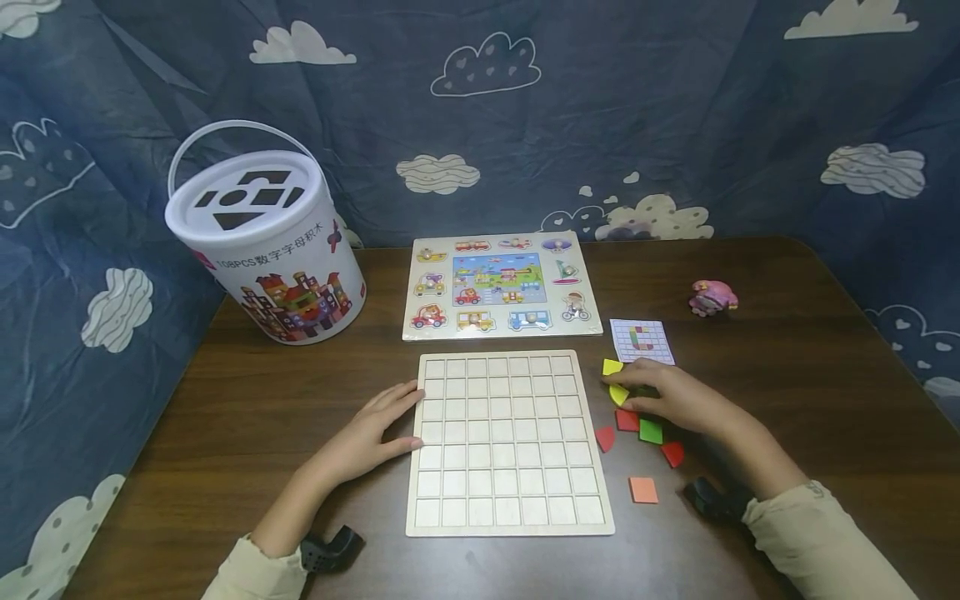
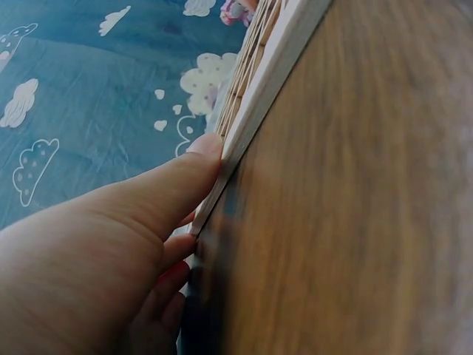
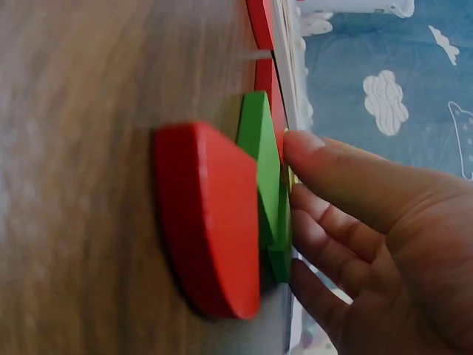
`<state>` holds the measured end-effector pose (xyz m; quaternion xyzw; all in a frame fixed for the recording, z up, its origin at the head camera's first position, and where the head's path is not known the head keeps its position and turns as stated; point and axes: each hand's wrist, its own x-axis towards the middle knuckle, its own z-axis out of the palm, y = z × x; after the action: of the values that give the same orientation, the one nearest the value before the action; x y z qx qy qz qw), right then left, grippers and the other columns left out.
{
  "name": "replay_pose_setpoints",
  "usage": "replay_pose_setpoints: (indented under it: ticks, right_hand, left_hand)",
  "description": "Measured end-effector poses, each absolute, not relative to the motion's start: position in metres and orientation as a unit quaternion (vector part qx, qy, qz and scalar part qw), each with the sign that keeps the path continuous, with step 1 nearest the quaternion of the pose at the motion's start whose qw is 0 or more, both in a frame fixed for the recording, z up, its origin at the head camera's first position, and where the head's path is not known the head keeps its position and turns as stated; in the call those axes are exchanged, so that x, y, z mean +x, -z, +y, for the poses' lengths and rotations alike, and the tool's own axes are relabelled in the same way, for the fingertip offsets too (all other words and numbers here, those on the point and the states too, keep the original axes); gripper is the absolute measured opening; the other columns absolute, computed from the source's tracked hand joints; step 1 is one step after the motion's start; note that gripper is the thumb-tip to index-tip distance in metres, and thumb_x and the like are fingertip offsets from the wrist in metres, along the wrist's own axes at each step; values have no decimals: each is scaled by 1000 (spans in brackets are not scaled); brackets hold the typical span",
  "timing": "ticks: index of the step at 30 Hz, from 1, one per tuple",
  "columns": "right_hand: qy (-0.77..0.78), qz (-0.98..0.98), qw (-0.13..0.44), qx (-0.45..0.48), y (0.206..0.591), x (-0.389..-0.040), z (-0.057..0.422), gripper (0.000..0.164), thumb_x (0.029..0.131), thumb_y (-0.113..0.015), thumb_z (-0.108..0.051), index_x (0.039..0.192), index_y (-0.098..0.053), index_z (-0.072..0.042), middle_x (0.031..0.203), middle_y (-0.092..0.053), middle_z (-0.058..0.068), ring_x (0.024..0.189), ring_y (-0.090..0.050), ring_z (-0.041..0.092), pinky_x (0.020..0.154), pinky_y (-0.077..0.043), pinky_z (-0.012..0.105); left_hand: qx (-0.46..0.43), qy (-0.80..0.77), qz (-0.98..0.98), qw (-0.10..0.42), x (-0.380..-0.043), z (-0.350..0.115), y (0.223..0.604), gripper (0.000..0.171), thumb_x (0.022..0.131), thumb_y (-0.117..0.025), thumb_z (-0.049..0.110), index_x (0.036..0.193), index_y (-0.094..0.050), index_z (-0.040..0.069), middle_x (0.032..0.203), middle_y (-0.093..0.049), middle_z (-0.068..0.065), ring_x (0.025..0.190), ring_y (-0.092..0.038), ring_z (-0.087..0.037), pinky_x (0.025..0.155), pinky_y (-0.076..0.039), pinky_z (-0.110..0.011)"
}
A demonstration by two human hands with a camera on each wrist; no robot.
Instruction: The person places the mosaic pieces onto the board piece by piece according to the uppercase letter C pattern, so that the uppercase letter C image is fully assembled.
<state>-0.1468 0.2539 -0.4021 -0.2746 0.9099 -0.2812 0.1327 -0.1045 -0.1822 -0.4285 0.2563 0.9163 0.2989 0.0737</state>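
The left hand rests at the left edge of the wooden grid board, thumb and fingertips spread along its rim. In the left wrist view the thumb touches that edge. To the right of the board, the right hand has its thumb and index finger around a yellow quarter-circle piece. A yellow square lies just beyond it. Near this hand are a red square, a green square and red quarter-circle pieces. In the right wrist view the fingers hide most of the yellow.
A patterned card lies beyond the right hand. A vehicle puzzle board lies behind the grid, with a white block bucket at left. A pink toy stands back right; an orange square lies nearer the front.
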Motion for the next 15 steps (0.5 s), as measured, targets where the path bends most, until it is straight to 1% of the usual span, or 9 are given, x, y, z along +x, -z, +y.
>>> replay_pose_setpoints:
  ticks: [4,10,13,15]
  right_hand:
    - [278,911,116,-283,404,-147,254,33,79,-69,-10,112,-63,-6,106,-59,7,95,-52,23,82,-44,45]
    - [251,924,80,-277,405,-147,250,26,78,-71,-13,102,-64,-6,101,-59,6,93,-53,24,81,-44,46]
    - [249,929,68,-264,402,-146,248,26,78,-71,-13,101,-63,-4,100,-60,7,91,-53,25,82,-44,46]
    - [254,931,63,-256,398,-146,245,29,78,-70,-14,104,-63,-3,100,-61,8,91,-54,25,82,-44,46]
  left_hand:
    - [255,-299,916,75,-104,-182,429,66,84,-60,42,139,-37,14,144,-27,-4,131,-21,-28,101,-22,-50]
    - [257,-298,916,74,-104,-182,428,66,84,-60,41,139,-36,14,144,-27,-4,131,-21,-28,101,-22,-50]
    - [254,-298,917,75,-104,-182,428,66,84,-60,41,139,-36,15,145,-27,-4,131,-20,-28,101,-22,-51]
    - [252,-298,917,76,-104,-182,428,66,84,-60,41,139,-36,16,145,-27,-4,131,-20,-28,101,-21,-51]
